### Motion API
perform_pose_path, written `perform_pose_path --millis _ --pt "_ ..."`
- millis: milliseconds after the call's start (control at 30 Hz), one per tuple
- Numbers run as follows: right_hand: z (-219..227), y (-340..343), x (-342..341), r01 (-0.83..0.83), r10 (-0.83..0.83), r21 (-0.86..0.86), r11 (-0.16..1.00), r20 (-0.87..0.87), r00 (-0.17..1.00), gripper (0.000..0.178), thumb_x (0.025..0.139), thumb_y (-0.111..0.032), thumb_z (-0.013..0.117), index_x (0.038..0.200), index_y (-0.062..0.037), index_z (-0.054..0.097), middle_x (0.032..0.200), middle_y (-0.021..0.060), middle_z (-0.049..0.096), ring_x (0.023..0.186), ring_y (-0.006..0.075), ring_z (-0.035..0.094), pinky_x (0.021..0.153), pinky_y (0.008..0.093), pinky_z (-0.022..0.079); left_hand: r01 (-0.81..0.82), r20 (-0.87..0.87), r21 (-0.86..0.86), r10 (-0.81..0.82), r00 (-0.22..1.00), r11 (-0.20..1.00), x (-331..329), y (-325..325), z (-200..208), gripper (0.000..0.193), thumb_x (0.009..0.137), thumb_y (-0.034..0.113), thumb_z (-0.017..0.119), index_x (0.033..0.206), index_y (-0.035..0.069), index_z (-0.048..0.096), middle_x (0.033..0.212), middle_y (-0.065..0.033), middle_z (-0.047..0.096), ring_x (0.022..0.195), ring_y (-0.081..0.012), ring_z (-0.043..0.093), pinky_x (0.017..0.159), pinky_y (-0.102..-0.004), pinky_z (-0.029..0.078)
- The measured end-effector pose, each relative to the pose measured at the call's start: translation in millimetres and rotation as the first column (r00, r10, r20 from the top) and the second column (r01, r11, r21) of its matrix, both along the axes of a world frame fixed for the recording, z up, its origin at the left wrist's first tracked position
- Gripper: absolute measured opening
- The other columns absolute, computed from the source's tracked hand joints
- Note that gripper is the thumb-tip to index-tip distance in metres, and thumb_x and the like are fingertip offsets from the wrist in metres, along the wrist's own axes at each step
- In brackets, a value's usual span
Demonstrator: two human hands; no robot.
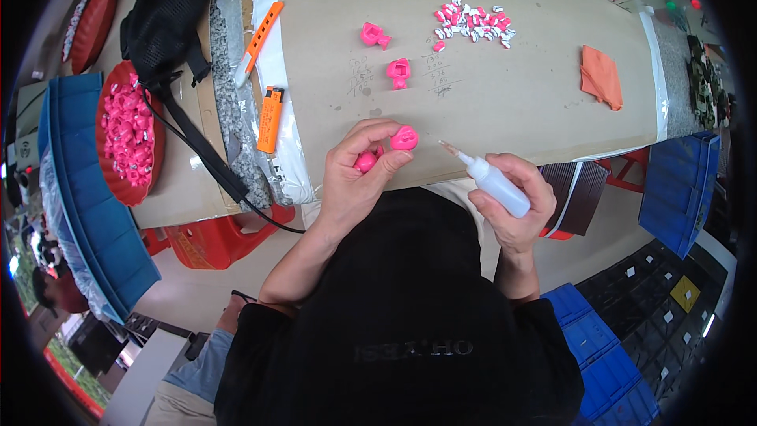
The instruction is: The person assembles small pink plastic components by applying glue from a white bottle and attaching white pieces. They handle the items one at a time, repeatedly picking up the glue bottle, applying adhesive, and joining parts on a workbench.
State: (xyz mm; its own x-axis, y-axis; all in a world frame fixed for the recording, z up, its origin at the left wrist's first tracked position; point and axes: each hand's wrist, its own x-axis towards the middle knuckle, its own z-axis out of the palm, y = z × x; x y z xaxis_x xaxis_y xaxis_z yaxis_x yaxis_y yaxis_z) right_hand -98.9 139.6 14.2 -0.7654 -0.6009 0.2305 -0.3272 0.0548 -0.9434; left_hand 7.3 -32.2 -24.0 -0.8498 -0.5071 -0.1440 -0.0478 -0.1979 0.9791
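Observation:
Between the thumb and fingers of my left hand is a pink plastic figure part. A second rounded pink piece shows in the same palm, partly hidden by the fingers. My right hand is wrapped round a small white squeeze bottle. Its thin nozzle points left toward the pink part, a short gap away from it. Farther up the table lie two hollow pink pieces, one above my left hand and another beyond it.
A pile of small pink-and-white pieces lies at the far middle. An orange cloth is at right. To the left are an orange utility knife, an orange lighter, a black bag and a red tray of pink parts.

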Motion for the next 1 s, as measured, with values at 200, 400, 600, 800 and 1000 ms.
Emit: perform_pose_path --millis 200,400,600,800,1000 --pt "7.8 -1.7 -1.6 0.012 -0.012 0.011 1.000 -0.054 0.998 0.039 0.063 -0.013 0.081 0.094 0.0025 0.064 0.079 0.0112 0.066 0.069 0.0152 0.064 0.062 0.0227 0.049 0.019 0.019 0.003 -0.019 1.000 1.000 0.0 -0.5 1.6 0.021 0.081 0.004 0.063 0.102 0.002 0.060 0.107 -0.0059 0.057 0.078 -0.0056 0.056 0.057 -0.0163 0.044" --pt "5.8 -4.1 2.3 0.017 -0.018 0.052 0.998 0.010 1.000 0.038 0.063 -0.011 0.080 0.095 0.0030 0.064 0.080 0.0123 0.067 0.069 0.0167 0.065 0.061 0.0237 0.050 0.045 0.006 0.036 -0.045 0.999 0.998 -0.6 1.3 0.9 0.021 0.081 0.004 0.062 0.102 0.002 0.061 0.107 -0.0071 0.058 0.078 -0.0057 0.056 0.057 -0.0165 0.044" --pt "2.2 -6.0 3.5 0.021 -0.024 0.053 0.998 0.044 0.999 0.038 0.063 -0.010 0.079 0.096 0.0022 0.064 0.079 0.0115 0.067 0.068 0.0155 0.064 0.060 0.0231 0.049 0.058 0.006 0.039 -0.058 0.998 0.998 -0.9 1.3 2.9 0.022 0.081 0.003 0.062 0.103 0.002 0.061 0.108 -0.0082 0.058 0.078 -0.0057 0.056 0.058 -0.0162 0.044" --pt "0.9 -5.1 3.0 0.029 -0.032 0.066 0.997 0.047 0.998 0.037 0.064 -0.009 0.079 0.096 0.0017 0.064 0.078 0.0106 0.067 0.067 0.0139 0.064 0.060 0.0219 0.048 0.064 0.007 0.026 -0.065 0.998 0.998 -1.5 1.3 3.0 0.022 0.080 0.003 0.062 0.103 0.003 0.061 0.108 -0.0085 0.057 0.077 -0.0056 0.055 0.059 -0.0169 0.044" --pt "4.1 -5.5 1.6 0.004 -0.007 0.079 0.997 0.035 0.999 0.036 0.065 -0.010 0.079 0.095 0.0018 0.064 0.078 0.0104 0.067 0.067 0.0133 0.064 0.060 0.0215 0.048 0.058 -0.024 -0.131 -0.062 0.998 0.990 -2.0 -1.3 -0.1 0.023 0.079 0.001 0.063 0.103 0.003 0.061 0.111 -0.0088 0.055 0.079 -0.0060 0.054 0.061 -0.0179 0.045"
